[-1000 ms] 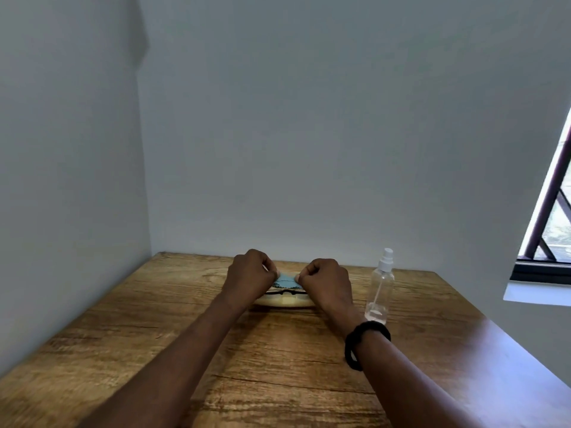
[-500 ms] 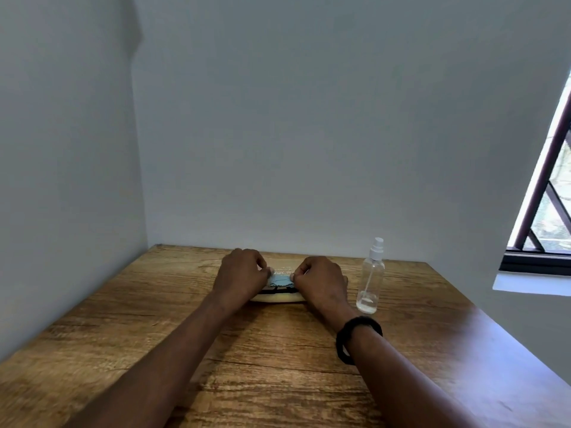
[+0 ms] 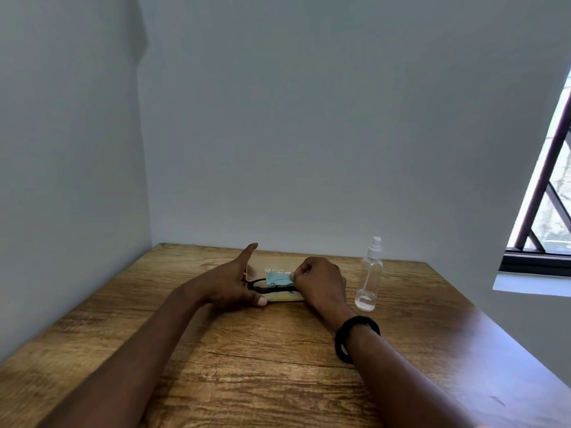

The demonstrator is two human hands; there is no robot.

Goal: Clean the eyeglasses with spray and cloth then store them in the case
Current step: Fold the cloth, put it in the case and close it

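A cream eyeglass case lies open at the far middle of the wooden table, its clear lid tipped back. Black eyeglasses lie in the case with a folded light-blue cloth on top of them. My right hand pinches the cloth's right edge. My left hand is spread at the case's left end, fingers raised and thumb beside the case's front rim. A clear spray bottle with a white nozzle stands upright just right of my right hand.
Grey walls close off the table at the back and the left. A window with dark bars sits at the right above a white sill. The table's right edge runs diagonally toward the near right corner.
My left hand has let go of the cloth and spread its fingers, lifting them off the case. My right hand keeps its pinch on the cloth. The eyeglasses' left end is now uncovered.
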